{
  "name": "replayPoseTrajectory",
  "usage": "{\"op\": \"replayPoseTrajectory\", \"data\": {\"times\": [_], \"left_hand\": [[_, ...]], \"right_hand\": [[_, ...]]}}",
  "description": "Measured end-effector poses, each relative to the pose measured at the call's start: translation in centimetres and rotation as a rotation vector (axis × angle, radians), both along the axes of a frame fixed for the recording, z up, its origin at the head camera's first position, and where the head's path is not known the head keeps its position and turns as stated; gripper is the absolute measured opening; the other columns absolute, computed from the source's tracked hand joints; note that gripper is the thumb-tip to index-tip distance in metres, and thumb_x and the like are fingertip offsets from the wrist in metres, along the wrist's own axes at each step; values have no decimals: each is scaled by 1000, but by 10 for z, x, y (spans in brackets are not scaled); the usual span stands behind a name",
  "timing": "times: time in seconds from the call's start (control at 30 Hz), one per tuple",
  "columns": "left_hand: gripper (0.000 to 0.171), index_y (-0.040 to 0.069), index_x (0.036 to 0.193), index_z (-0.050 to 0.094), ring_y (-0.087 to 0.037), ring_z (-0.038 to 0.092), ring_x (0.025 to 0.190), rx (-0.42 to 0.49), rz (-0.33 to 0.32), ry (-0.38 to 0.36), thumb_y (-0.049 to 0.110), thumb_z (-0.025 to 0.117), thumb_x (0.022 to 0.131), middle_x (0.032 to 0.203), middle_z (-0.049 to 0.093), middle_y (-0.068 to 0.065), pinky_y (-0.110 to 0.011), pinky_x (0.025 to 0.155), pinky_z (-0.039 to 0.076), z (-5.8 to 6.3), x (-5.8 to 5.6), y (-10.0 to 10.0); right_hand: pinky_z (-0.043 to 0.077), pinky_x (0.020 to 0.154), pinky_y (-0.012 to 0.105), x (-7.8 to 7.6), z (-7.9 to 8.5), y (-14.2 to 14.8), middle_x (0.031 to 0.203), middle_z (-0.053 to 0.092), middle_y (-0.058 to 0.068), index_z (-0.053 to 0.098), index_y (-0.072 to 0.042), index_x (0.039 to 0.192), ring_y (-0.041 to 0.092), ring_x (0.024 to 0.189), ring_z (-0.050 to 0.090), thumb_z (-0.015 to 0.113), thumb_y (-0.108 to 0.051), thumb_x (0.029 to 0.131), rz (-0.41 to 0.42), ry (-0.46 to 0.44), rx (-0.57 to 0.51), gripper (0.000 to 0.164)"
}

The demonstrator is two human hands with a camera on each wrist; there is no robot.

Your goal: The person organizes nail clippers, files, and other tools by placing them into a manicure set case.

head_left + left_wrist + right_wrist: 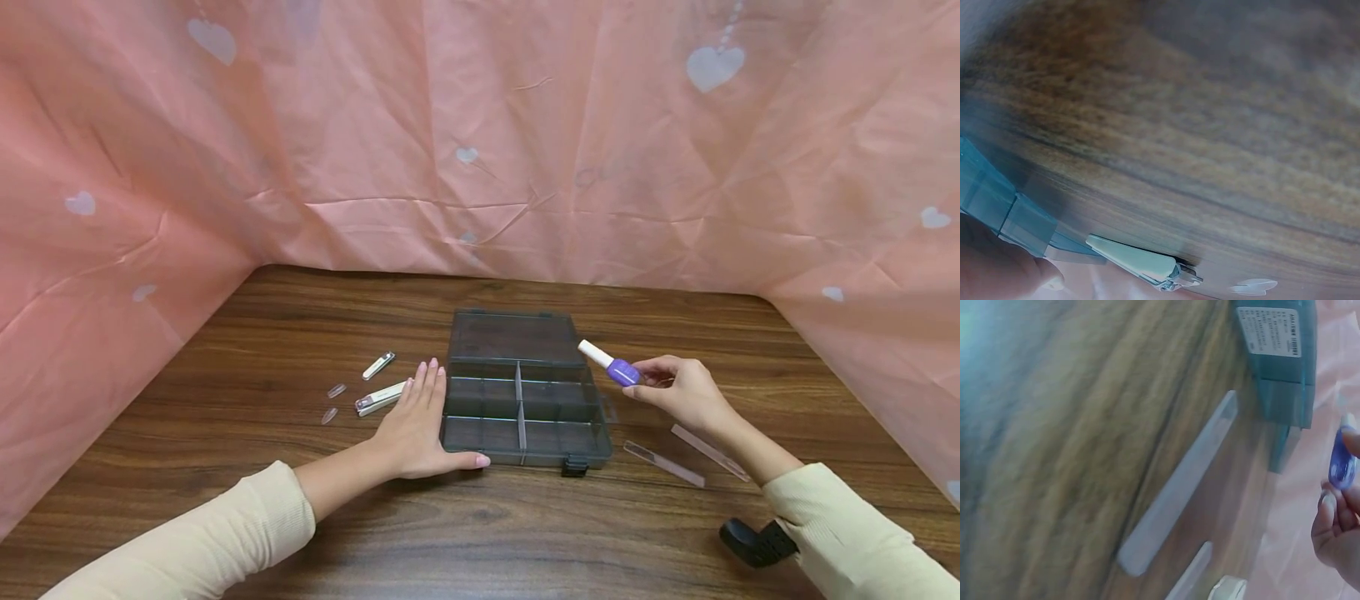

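Observation:
A dark see-through divided box (525, 392) lies on the table with its lid raised at the back, and no items show in its compartments. Along its left side rests my left hand (416, 429), fingers straight and thumb at the front edge. My right hand (682, 387) pinches a purple nail polish bottle (624, 372) with a white cap, held tilted near the box's right side. The bottle (1342, 459) also shows at the right edge of the right wrist view. A larger nail clipper (379, 399) lies partly behind my left fingers; a smaller nail clipper (378, 365) lies beyond it.
Two clear nail tips (329, 415) lie left of the clippers. Right of the box are two pale nail files (664, 464), one partly under my right forearm. A black object (757, 543) sits by the right sleeve. Pink curtain (480, 167) surrounds the table's back and sides.

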State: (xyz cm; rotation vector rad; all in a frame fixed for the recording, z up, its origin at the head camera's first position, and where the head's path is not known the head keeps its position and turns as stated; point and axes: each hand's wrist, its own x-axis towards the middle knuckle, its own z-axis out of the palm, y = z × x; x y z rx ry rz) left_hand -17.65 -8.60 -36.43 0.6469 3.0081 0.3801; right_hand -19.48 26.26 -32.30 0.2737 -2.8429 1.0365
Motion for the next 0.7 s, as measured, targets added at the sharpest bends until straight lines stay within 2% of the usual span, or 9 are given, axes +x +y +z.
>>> {"op": "replayPoseTrajectory", "data": {"times": [0.17,0.37,0.7], "left_hand": [[122,-5,146,9,-33,0,145,0,0,0,76,57,68,155,4,-23,-44,117,12,1,0,0],[122,-6,146,9,-33,1,145,-5,-3,0,76,57,68,155,4,-23,-45,118,11,1,0,0],[123,-5,147,8,-32,1,145,-3,-3,-5,77,56,68,155,3,-22,-44,118,10,1,0,0]], "right_hand": [[48,62,18,-5,5,-7,90,66,14,65,6,106,8,73,56,73,-16,79,110,-14,-9,36],[46,61,19,-14,3,-13,82,64,6,67,4,102,3,69,52,75,-14,76,232,14,43,33],[47,60,19,-26,2,-26,84,65,10,67,7,101,6,67,54,75,-11,75,315,-23,41,32]]}}
